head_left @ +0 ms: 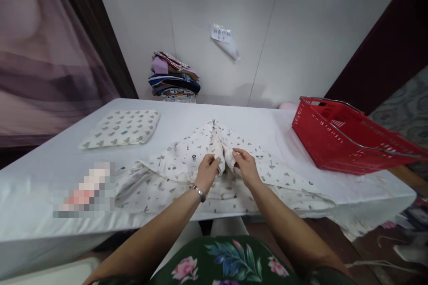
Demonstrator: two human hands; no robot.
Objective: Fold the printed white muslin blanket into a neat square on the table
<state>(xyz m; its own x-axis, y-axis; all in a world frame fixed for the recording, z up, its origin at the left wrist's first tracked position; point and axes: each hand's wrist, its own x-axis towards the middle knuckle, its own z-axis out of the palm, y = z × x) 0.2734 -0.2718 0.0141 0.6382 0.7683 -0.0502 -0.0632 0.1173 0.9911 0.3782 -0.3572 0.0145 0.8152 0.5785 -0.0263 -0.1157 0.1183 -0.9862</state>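
A white cloth with a small dark print point(182, 153) is spread over the front of the table. Its upper part rises to a point, and a slit or seam runs down the middle between my hands. My left hand point(207, 170) is closed in a pinch on the cloth edge left of that slit. Opposite it, my right hand point(245, 164) pinches the other edge with thumb and fingers. The lower part of the cloth lies in loose folds, and its right end hangs over the table's front edge. I cannot tell exactly what kind of article it is.
A folded, printed white cloth point(123, 127) lies at the back left of the white-covered table point(257, 118). Folded clothes point(175, 75) are stacked against the wall. A red shopping basket point(347, 138) stands at right. A blurred-out item point(85, 189) is at left.
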